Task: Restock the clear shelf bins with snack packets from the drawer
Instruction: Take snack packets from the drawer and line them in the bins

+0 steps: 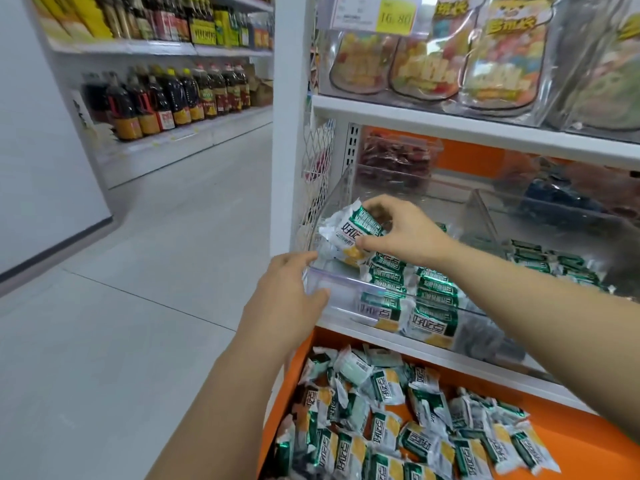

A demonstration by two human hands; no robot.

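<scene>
Orange drawer (595,441) heaped with snack packets (384,431); above it, left hand (291,292) rests loose-fingered on clear bin (346,285) front corner, right hand (405,233) pinches green-white packet bundle (349,230) over bin

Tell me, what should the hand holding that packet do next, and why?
Probably lower the packet into the clear bin and release: the right hand pinches it just above the bin's left end, while the left hand touches its corner.

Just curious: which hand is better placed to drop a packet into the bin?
Likely the right hand: it holds a snack packet above the clear bin; the left hand only touches its corner.
</scene>
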